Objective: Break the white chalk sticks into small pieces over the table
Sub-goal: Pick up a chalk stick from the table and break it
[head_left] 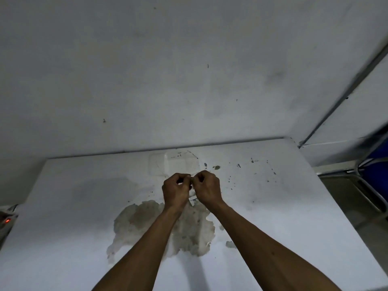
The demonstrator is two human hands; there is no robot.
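My left hand and my right hand are held close together above the middle of the white table, fingers curled. Both pinch a short white chalk stick, of which only a sliver shows between the fingertips. Below the hands, a few pale chalk pieces lie on the table, partly hidden by my wrists. A clear shallow plastic tray sits just beyond the hands near the wall.
A large brownish patch of worn paint spreads under my forearms. The table's far edge meets a white wall. A blue chair with a metal frame stands at the right. A device with a red light sits at the left edge.
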